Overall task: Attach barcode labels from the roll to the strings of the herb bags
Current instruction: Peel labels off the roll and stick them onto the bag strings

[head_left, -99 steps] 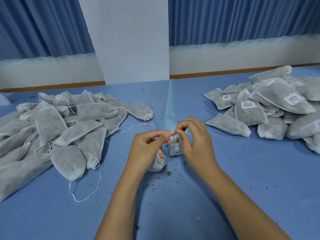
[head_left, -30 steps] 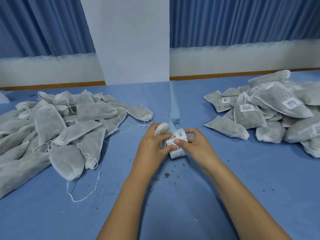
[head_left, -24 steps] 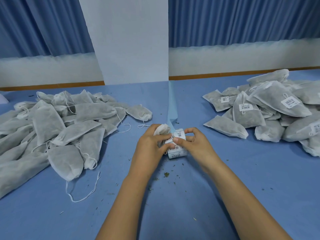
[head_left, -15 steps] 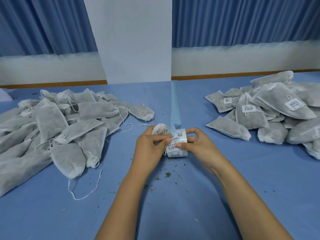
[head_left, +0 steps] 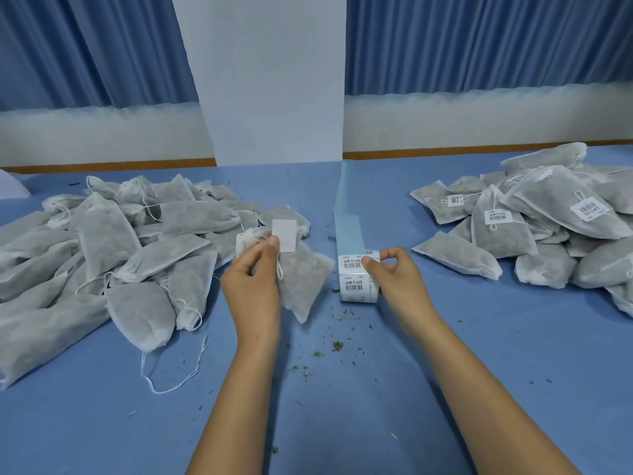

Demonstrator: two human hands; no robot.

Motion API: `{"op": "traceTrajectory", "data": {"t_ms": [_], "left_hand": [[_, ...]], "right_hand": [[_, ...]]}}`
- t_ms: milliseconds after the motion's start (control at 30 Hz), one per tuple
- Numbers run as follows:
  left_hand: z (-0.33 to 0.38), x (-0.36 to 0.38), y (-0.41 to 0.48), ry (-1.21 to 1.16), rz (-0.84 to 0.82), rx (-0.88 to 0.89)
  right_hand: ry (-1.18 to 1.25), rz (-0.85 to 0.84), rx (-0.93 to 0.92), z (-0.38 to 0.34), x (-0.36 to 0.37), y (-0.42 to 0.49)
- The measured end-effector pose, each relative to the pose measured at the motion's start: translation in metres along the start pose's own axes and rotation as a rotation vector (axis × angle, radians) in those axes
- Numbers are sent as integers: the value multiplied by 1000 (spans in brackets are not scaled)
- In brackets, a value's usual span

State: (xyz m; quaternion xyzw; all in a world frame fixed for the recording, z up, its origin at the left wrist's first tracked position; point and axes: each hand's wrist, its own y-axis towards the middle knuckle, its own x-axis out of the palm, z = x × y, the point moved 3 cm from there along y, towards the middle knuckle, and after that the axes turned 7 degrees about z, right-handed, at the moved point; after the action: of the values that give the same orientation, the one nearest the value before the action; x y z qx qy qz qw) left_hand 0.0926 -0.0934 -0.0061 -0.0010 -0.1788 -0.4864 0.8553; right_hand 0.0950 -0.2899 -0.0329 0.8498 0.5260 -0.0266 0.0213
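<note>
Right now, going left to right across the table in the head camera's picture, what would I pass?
Pile of unlabelled bags → left hand, gripping a herb bag and a peeled label → label roll → right hand, pinching that roll → pile of labelled bags.
</note>
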Motion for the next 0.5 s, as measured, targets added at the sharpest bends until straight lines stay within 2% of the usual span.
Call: {"op": "traceTrajectory", "data": {"t_ms": [167,300,400,433,500], "left_hand": [[12,6,-14,95,-103,169],[16,10,-22,168,-170,298],[16,10,-22,216,-184,442],[16,11,-22,237,-194,520],[16,13,-25,288,-251,725]], "right_hand": [[-118,56,-108,-2,1,-2],[-115,85,-71,-3,-7,-4],[-187,271,-297,-17,-21,-13],[-138,271,-375,-23,-23,-17],[95,106,-409,-33,-20,-26]]}}
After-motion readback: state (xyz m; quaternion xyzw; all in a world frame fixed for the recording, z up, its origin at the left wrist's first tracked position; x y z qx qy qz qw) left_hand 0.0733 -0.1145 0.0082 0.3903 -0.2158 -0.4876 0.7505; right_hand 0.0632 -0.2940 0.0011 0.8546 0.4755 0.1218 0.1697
